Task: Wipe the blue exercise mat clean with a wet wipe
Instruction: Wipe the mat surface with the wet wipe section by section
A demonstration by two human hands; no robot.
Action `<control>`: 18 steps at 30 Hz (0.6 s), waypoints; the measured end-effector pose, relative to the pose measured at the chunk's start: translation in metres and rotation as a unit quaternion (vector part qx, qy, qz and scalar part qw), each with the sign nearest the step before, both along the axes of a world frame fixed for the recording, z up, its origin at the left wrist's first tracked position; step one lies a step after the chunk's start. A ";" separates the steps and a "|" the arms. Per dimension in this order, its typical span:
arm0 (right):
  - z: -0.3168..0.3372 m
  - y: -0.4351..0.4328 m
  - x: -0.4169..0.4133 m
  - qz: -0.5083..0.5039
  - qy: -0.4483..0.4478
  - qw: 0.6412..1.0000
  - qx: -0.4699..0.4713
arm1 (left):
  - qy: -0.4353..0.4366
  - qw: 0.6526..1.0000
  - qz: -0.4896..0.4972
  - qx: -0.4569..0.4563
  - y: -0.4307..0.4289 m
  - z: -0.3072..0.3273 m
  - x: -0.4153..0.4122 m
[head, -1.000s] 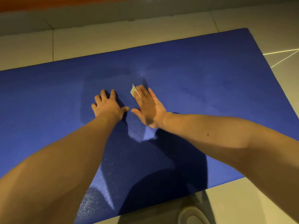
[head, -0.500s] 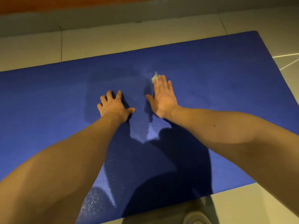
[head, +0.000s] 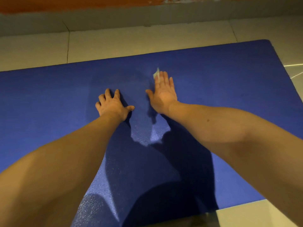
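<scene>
The wiping step is under way. The blue mat [head: 221, 82] lies flat on a pale tiled floor [head: 114, 43], its long far edge running alongside a grey wall base [head: 147, 15]. The right hand [head: 164, 94] lies palm down on the mat's middle, toward the far edge, with its fingers [head: 161, 79] straight and close together, pressing the wipe [head: 156, 74] flat against the surface. Only a small whitish corner of the wipe shows, poking out past the fingertips; the rest is hidden under the hand. The left hand [head: 113, 107] rests on the mat just beside the right one, nearer the mat's left end, fingers spread and slightly bent, holding nothing and apparently bracing the person's weight.

The mat is a thin foam sheet with rounded corners and a fine pebbled grain that glints where the light strikes it. A darker patch sits on the mat around the hands; it may be dampness from the wipe, though shadow cannot be ruled out. The wipe looks thin, soft and crumpled.

By my judgement only the middle of the mat has been covered. The next move calls for a steady flat press and a long stroke toward the mat's right end, keeping the wipe from bunching or slipping out from under the palm.
</scene>
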State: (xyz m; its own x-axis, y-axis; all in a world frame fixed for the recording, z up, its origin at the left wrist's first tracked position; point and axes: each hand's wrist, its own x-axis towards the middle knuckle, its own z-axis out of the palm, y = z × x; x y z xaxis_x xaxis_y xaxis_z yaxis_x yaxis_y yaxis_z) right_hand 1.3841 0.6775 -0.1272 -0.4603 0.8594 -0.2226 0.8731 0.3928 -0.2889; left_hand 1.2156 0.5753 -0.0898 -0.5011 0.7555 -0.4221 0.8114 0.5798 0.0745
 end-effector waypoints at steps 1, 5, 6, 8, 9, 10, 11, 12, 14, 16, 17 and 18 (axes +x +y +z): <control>-0.002 -0.009 -0.009 0.050 0.015 0.999 0.009 | 0.000 1.000 0.002 -0.005 0.000 -0.001 -0.001; -0.003 -0.009 -0.016 0.188 -0.033 0.981 0.038 | -0.001 1.000 -0.001 -0.005 -0.001 -0.004 -0.001; -0.002 0.000 -0.011 0.198 -0.036 0.979 0.042 | -0.001 1.000 0.001 -0.005 -0.002 -0.004 -0.001; -0.002 0.027 0.001 0.164 -0.025 0.985 0.045 | -0.001 1.000 0.001 -0.007 -0.002 -0.004 -0.001; -0.001 0.041 0.009 0.127 -0.034 0.990 0.048 | -0.003 1.000 0.000 -0.007 -0.002 -0.005 -0.001; 0.000 0.054 0.015 0.087 -0.060 0.993 0.048 | -0.002 1.000 -0.002 -0.008 -0.002 -0.004 -0.001; 0.002 0.062 0.017 0.046 -0.092 0.994 0.039 | 0.000 1.000 -0.003 -0.010 -0.002 -0.004 -0.001; 0.004 0.066 0.014 0.005 -0.111 0.993 0.025 | 0.002 1.000 -0.003 -0.012 -0.002 -0.004 -0.001; 0.004 0.058 -0.004 -0.039 -0.088 0.995 0.010 | -0.002 1.000 0.004 -0.011 -0.001 -0.003 0.001; 0.003 0.037 -0.028 0.012 -0.020 1.000 0.004 | -0.004 1.000 0.007 -0.012 0.000 -0.004 0.001; 0.001 0.024 -0.038 0.062 0.006 0.998 0.012 | -0.004 1.000 0.006 -0.012 0.000 -0.004 0.000; -0.001 0.014 -0.045 0.110 0.014 0.994 0.022 | -0.004 1.000 0.004 -0.011 0.000 -0.004 0.000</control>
